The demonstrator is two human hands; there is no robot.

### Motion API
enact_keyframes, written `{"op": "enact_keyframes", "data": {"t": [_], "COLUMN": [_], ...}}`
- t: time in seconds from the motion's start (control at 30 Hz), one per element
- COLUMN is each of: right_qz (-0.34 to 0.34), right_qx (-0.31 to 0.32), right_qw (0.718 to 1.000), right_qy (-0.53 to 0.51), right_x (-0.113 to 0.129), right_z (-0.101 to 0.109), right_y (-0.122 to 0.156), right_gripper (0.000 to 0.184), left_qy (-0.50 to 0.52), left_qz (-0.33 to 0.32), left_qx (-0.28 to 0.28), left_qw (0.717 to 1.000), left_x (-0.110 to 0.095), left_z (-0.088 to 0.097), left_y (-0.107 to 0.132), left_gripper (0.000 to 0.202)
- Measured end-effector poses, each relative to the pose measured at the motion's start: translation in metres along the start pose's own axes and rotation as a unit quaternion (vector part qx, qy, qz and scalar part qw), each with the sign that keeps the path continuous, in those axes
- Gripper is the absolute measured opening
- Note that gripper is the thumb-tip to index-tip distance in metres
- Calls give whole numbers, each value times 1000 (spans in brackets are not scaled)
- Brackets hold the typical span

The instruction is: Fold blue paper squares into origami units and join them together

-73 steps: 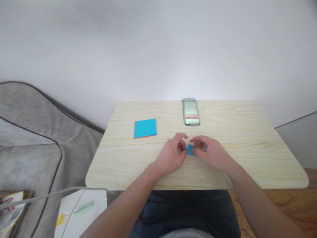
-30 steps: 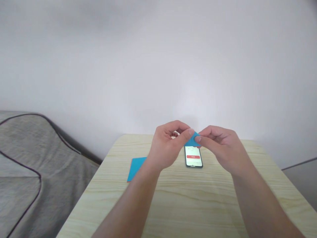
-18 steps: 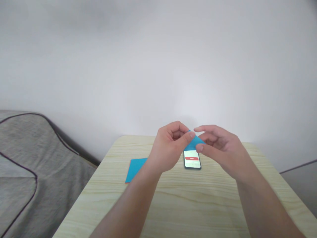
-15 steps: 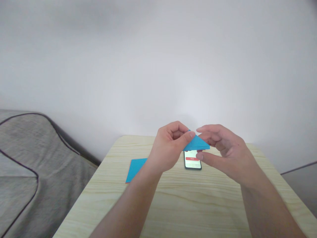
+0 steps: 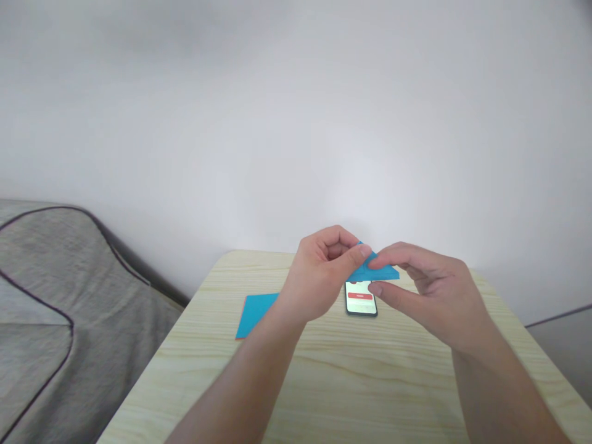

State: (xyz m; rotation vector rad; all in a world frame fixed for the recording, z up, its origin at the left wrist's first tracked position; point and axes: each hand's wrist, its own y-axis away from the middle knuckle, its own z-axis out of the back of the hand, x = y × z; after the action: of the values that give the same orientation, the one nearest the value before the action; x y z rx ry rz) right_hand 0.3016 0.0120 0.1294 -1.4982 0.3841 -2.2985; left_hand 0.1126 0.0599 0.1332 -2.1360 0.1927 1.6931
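Observation:
A small piece of blue paper (image 5: 385, 272), folded into a triangle, is held up above the table. My left hand (image 5: 319, 271) pinches its left part, with the thumb on the near face and the fingers curled behind. From the other side my right hand (image 5: 430, 290) reaches in; its index fingertip lies on the paper's near face. The right thumb is apart from that finger, just under the paper's lower edge. Whether other right fingers touch the back is hidden.
A phone (image 5: 361, 306) with a lit screen lies beneath the paper. Blue sheets with a reddish edge (image 5: 256, 311) lie left, partly behind my left forearm. The wooden table (image 5: 351, 382) meets a white wall (image 5: 296, 123). A grey cloth-covered seat (image 5: 106, 333) stands at left.
My right index finger has come down from beside the paper onto its near face. The folded paper and my left hand have shifted slightly right.

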Motion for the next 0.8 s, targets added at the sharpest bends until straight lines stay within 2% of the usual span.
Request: {"op": "enact_keyframes", "data": {"t": [0.53, 0.7, 0.8], "right_qz": [26, 13, 33], "right_qx": [-2, 1, -5], "right_qw": [1000, 1000, 999], "right_qy": [-5, -23, -23], "right_x": [-2, 0, 0], "right_z": [0, 0, -1], "right_y": [0, -1, -1], "right_gripper": [17, 14, 13], "left_qy": [-5, -2, 2], "left_qz": [4, 6, 9], "left_qx": [8, 10, 11], "left_qw": [1000, 1000, 1000], "left_x": [-2, -2, -2], "left_z": [0, 0, -1], "left_y": [1, 1, 1], "left_gripper": [29, 30, 30]}}
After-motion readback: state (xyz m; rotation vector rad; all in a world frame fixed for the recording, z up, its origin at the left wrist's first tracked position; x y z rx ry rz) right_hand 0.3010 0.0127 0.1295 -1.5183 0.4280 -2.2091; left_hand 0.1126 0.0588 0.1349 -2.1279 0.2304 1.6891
